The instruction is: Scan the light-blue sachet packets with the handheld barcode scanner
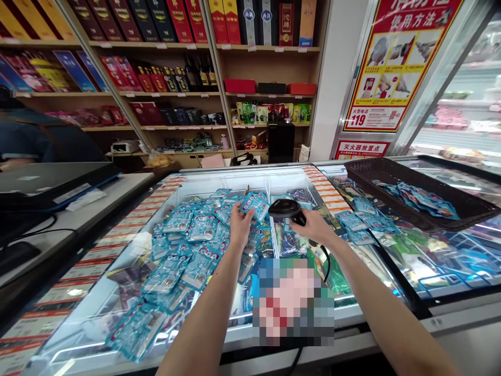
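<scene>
Between the thumb and fingers of my left hand is a blue snack packet, its barcode side turned up. My right hand grips a black barcode scanner by its handle, with the scanner's head close to the right of that packet. From the handle a black cord hangs down. Many more blue packets lie heaped on the glass freezer top to the left of my left hand. A smaller group of blue packets lies on the glass to the right.
A dark brown basket holding blue packets stands at the right on the freezer. At the left, a person in a dark blue top is behind a counter with a black machine. Shelves with boxes and bottles line the back.
</scene>
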The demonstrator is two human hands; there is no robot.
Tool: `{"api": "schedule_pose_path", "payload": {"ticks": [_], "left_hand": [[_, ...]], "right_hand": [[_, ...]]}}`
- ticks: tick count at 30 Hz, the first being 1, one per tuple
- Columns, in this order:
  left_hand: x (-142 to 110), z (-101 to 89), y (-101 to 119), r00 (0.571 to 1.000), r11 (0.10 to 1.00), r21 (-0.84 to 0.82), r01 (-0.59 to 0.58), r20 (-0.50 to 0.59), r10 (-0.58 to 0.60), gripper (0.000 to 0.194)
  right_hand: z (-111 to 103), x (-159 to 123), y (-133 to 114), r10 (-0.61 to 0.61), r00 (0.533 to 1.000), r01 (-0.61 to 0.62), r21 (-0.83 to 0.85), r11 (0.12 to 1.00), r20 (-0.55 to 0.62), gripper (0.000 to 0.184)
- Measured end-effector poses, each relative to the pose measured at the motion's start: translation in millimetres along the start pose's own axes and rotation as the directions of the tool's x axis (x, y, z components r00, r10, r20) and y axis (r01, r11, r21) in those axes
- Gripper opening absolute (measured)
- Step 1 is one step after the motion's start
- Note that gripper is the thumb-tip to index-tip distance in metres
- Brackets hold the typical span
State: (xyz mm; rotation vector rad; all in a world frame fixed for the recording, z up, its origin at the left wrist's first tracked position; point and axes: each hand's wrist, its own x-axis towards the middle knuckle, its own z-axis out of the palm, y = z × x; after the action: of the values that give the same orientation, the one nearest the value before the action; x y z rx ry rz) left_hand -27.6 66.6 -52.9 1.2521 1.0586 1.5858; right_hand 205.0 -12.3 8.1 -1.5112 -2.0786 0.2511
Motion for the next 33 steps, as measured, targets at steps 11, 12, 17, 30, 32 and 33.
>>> {"api": "schedule_pose_path", "payload": {"ticks": [11,12,17,30,32,33], "left_hand": [[0.8,0.7,-2.8,1.000,1.000,0.026,-0.009,-0.022,0.010,0.049],[0.9,0.4,-3.2,1.000,0.999,0.037,-0.013,-0.024,0.014,0.049],[2.0,-0.3,-6.2,1.000,0.995,0.103,-0.004,-0.024,0.006,0.051],[6.0,-4.8,15.2,0.986,0.675,0.720,-0.159,0.084,0.143,0.056],[3.5,-5.8,21.0,0.975,0.541,0.817,-0.199,0.111,0.191,0.063],[1.6,-5.9,23.1,0.966,0.494,0.839,-0.228,0.131,0.223,0.064]], "right_hand": [[2.2,-13.4,-2.9,-0.018,0.996,0.013,-0.069,0.998,-0.082,0.021],[2.1,-14.1,-3.3,-0.016,0.997,0.010,-0.080,0.997,-0.074,0.021],[2.8,-16.1,-3.6,-0.042,0.999,0.040,-0.095,0.995,-0.021,0.019],[2.7,-8.3,28.3,0.087,0.994,-0.086,0.012,0.996,-0.071,0.021],[0.1,-8.0,29.9,0.129,0.989,-0.126,0.050,0.991,-0.077,0.021],[-0.8,-7.9,30.4,0.153,0.985,-0.148,0.064,0.987,-0.083,0.021]]}}
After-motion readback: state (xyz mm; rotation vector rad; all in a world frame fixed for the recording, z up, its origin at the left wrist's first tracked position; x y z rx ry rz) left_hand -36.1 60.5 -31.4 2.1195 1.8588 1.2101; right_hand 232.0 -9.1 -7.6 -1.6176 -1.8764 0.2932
